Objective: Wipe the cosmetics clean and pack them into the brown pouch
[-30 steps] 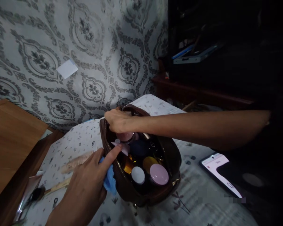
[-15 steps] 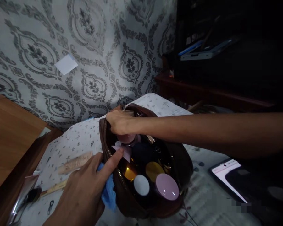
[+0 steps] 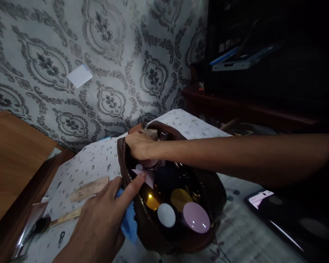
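A dark brown zippered bag point(image 3: 150, 230) lies open on the patterned sheet, packed with cosmetics. My left hand point(image 3: 98, 215) is at its near-left rim, closed around a crumpled blue cloth point(image 3: 129, 221). Its index finger stretches over the zipper to a pale pink pointed piece point(image 3: 148, 179). Inside the far-left end of the bag is my right hand point(image 3: 141, 145), its fingers hidden below the rim beside a pink round item point(image 3: 151, 163). Nearer to me in the bag are a white round lid point(image 3: 166, 214), a glossy pink lid point(image 3: 196, 217) and a gold disc point(image 3: 181, 199).
On the sheet point(image 3: 90, 160) at left lie a beige tube point(image 3: 89, 188), a brush point(image 3: 64, 218) and a clear-and-silver item point(image 3: 24, 237). A phone point(image 3: 274, 215) with a lit screen rests at right. Patterned wallpaper point(image 3: 109, 98) rises behind; wooden furniture point(image 3: 13, 146) borders the left.
The view has shifted slightly, so the bag appears a little farther right. My right hand stays inside the bag, and my left hand keeps its hold on the cloth.
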### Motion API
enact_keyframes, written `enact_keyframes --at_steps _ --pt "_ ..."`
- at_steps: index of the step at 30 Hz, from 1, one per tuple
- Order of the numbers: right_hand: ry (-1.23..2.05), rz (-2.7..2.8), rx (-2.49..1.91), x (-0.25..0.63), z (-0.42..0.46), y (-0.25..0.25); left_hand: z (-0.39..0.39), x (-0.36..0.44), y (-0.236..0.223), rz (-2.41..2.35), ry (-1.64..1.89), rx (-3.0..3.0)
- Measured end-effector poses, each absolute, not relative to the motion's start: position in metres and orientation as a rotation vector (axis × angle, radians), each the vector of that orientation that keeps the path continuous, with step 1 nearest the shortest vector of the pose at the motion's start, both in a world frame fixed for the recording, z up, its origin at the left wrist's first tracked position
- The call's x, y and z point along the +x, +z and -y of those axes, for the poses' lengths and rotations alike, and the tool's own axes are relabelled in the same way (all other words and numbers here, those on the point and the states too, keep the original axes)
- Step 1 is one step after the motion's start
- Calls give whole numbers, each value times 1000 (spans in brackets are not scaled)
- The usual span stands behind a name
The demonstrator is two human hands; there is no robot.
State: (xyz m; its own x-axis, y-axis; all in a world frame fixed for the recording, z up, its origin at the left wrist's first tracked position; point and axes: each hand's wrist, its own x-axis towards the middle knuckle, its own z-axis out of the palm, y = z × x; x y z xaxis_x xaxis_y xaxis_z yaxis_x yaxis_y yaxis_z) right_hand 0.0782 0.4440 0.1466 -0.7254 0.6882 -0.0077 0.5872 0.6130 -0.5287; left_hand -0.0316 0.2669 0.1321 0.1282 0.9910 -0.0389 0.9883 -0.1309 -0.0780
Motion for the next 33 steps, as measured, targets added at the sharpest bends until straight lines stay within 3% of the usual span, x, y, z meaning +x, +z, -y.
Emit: enact_keyframes --at_steps 12,28,33 --pt "609 2684 -1205 87 -443 161 -268 -19 137 2030 94 -2332" --pt "201 3214 -1023 98 -431 161 -269 -8 153 2112 139 -2341" --pt "354 3065 -1068 102 -433 159 -266 -12 150 2060 1 -2377"
